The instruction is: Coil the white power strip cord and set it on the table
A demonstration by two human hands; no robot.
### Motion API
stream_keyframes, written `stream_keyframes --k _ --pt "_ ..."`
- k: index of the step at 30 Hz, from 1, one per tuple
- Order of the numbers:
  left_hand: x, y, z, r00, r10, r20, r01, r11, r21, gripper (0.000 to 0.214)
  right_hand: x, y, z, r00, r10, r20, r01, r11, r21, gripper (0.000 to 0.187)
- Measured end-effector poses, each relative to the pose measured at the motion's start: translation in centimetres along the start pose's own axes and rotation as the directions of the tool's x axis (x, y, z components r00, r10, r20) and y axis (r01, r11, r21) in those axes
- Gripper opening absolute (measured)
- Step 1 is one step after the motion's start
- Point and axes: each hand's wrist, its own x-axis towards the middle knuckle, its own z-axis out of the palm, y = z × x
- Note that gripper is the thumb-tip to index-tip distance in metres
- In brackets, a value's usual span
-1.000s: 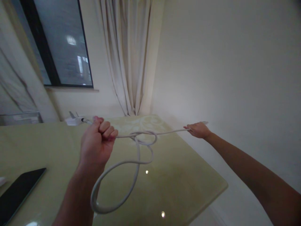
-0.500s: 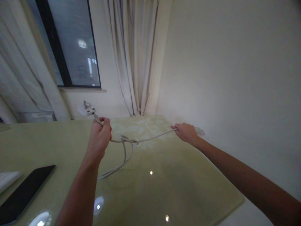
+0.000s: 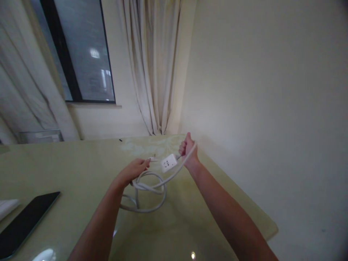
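A pale extension cord [image 3: 160, 207] lies in a loose, crossed coil between my two hands, low over the table. My left hand [image 3: 133, 171] is closed on the cord at the coil's left side; a small white plug [image 3: 153, 159] shows right at its fingertips. My right hand [image 3: 189, 149] is a fist round the cord near its white socket block [image 3: 169, 163], thumb pointing up. The block hangs just left of that fist, its socket holes facing me. From the right fist a length of cord slants down left into the coil.
On the pale, glossy table [image 3: 217, 214] a dark flat tablet-like object [image 3: 28, 221] lies at left, beside a white object [image 3: 8, 207]. A small dark item [image 3: 120, 140] sits by the back edge. Curtains [image 3: 152, 65] and a wall [image 3: 258, 90] stand behind and right.
My hands were wide apart with the cord stretched between them. They have come together, left hand moving right and right hand moving left, and the cord now hangs in looser, rounder loops.
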Motion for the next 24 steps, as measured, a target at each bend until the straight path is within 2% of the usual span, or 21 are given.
stream_keyframes --k 3,6,7,9,12,15,19,21,22,24 --pt "-0.8 0.5 0.3 0.987 -0.019 0.157 0.017 1.000 0.019 0.039 -0.6 1.3 1.5 0.998 0.062 0.028 -0.065 0.993 0.098 0.064" --pt "-1.6 1.1 -0.5 0.920 0.058 0.387 -0.058 0.998 -0.010 0.034 -0.6 1.6 2.1 0.997 0.060 0.047 -0.066 0.988 0.140 0.064" --pt "-1.7 1.2 -0.9 0.898 0.095 0.429 -0.101 0.995 -0.009 0.036 -0.4 1.6 2.1 0.998 0.050 0.048 -0.057 0.987 0.152 0.063" --pt "-1.7 1.0 -1.2 0.893 0.146 0.426 -0.180 0.983 0.040 0.043 -0.1 1.6 2.2 0.999 0.023 0.041 -0.030 0.983 0.181 0.062" --pt "-1.2 0.0 -1.0 0.928 0.208 0.308 -0.251 0.962 0.106 0.036 0.6 1.5 2.0 1.000 -0.005 0.025 -0.001 0.973 0.231 0.059" --pt "-0.4 -0.8 -0.5 0.943 0.301 0.142 -0.314 0.946 0.081 0.019 1.7 1.3 1.4 0.998 -0.061 0.000 0.059 0.972 0.228 0.059" --pt "0.1 -0.3 -1.0 0.954 0.281 -0.106 -0.263 0.952 0.159 0.023 3.7 1.3 0.0 0.972 -0.232 -0.030 0.234 0.969 0.078 0.064" --pt "0.2 0.1 -1.7 0.929 0.264 -0.259 -0.221 0.958 0.183 0.026 4.8 1.5 -0.9 0.950 -0.311 0.000 0.310 0.948 -0.070 0.066" --pt "0.3 0.3 -2.1 0.903 0.258 -0.344 -0.213 0.963 0.163 0.027 5.2 1.7 -1.5 0.939 -0.344 0.022 0.343 0.924 -0.167 0.067" --pt "0.7 0.2 -2.7 0.845 0.191 -0.499 -0.224 0.975 -0.005 0.025 5.9 1.8 -2.7 0.907 -0.415 0.068 0.406 0.825 -0.393 0.070"
